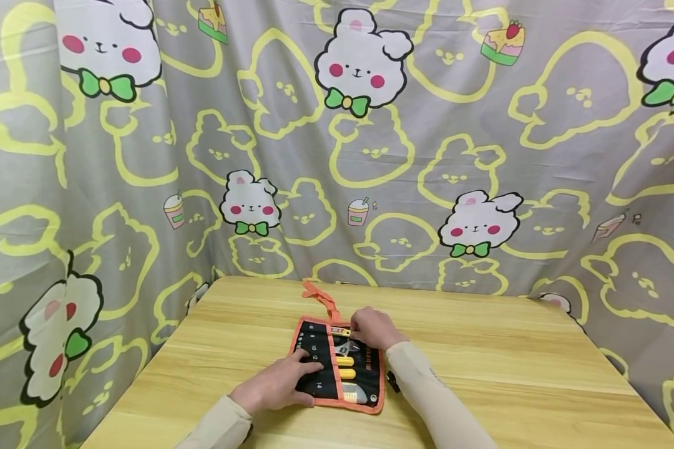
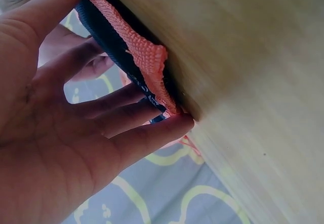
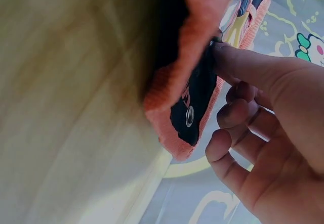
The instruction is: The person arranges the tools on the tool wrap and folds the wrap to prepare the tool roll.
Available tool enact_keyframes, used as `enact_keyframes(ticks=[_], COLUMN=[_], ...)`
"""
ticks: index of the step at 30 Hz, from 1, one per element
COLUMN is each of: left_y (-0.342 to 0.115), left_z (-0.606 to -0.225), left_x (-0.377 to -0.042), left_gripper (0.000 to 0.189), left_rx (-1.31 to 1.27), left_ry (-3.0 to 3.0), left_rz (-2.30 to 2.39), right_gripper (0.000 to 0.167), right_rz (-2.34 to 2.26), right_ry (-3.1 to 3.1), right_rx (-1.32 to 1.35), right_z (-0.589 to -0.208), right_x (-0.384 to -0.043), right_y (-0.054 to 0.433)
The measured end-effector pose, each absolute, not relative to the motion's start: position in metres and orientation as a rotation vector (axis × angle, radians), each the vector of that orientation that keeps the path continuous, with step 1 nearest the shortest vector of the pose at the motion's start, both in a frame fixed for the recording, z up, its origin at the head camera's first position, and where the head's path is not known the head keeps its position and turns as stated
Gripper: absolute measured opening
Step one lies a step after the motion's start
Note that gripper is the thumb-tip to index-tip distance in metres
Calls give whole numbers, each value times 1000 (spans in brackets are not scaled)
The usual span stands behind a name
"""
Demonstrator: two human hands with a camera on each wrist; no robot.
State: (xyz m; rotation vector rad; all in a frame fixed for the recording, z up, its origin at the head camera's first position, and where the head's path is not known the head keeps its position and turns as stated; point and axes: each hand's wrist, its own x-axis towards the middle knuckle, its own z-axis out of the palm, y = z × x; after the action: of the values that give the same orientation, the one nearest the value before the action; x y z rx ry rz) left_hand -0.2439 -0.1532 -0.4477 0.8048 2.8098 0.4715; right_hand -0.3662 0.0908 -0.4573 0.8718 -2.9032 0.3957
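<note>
A black tool pouch (image 1: 320, 390) with orange edging lies unrolled on the table. Its left half has printed numbers; pockets on the right hold an adjustable wrench (image 1: 345, 349), two yellow handles (image 1: 345, 362) and a grey-and-yellow tool (image 1: 352, 393). My left hand (image 1: 278, 383) rests on the pouch's left side, fingers spread and fairly straight, as the left wrist view also shows. At the top right of the pouch, my right hand (image 1: 375, 327) has curled fingers and pinches the end of a yellow tool (image 1: 341, 332) with a red-and-white label. Its fingertips are partly hidden.
An orange tie strap (image 1: 321, 298) trails from the pouch's top edge toward the back of the wooden table (image 1: 483, 349). A small black object (image 1: 393, 381) shows beside the right forearm. Patterned grey curtains (image 1: 371, 168) hang behind and at both sides.
</note>
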Motion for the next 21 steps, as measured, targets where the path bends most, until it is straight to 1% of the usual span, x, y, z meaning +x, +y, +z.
enact_keyframes(ticks=[15, 21], left_y=[-154, -154], left_z=[-447, -448], left_x=[-242, -243], left_gripper=[67, 67], left_rx=[826, 823], left_ry=[2826, 2821], left_rz=[470, 463], right_gripper=[20, 15], right_rz=[385, 370], right_ry=[-2926, -2936], right_rx=[854, 852], right_z=[-454, -456], right_x=[-367, -369], right_y=[88, 83])
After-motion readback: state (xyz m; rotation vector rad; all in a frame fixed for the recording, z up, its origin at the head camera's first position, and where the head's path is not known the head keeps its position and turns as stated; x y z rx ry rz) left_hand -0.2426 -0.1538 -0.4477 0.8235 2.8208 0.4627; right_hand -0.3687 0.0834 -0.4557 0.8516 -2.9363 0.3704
